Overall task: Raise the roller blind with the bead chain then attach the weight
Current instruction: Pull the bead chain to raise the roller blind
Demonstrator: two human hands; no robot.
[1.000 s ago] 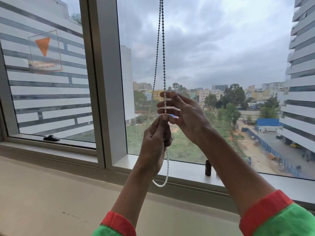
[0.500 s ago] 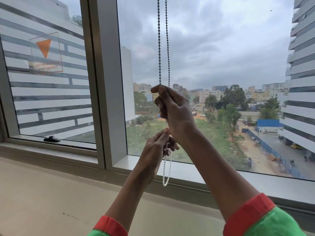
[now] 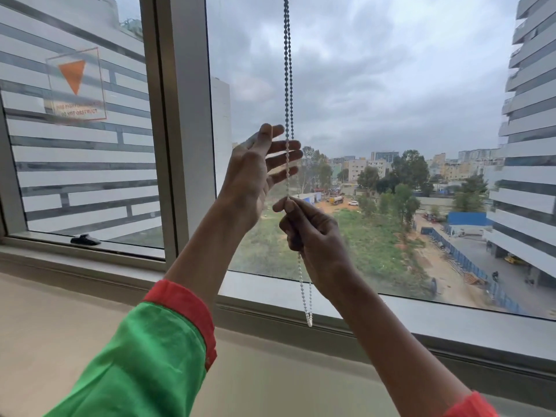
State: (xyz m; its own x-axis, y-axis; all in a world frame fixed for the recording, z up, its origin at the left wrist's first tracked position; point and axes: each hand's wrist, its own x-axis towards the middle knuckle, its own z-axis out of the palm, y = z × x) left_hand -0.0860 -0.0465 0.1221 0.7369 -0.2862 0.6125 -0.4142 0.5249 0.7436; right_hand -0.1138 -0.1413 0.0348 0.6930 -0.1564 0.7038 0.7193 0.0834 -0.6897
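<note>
A bead chain (image 3: 285,70) hangs as a narrow loop in front of the window glass; its lower end (image 3: 308,320) dangles just above the sill. My right hand (image 3: 313,236) is closed around the chain at mid height, thumb and forefinger pinching it on top. My left hand (image 3: 255,173) is higher up and to the left, palm turned right and fingers spread. The chain runs past its fingertips, and nothing is gripped in it. Neither the roller blind nor a weight is in view.
A grey window mullion (image 3: 183,115) stands just left of my hands. The left pane carries an orange triangle sticker (image 3: 73,76) and a black window latch (image 3: 85,239) at its bottom. A pale sill (image 3: 75,311) runs below the window.
My right hand has come down along the chain, still holding it. My left hand let go of the lower chain, rose above the right hand and opened. The view shifted left.
</note>
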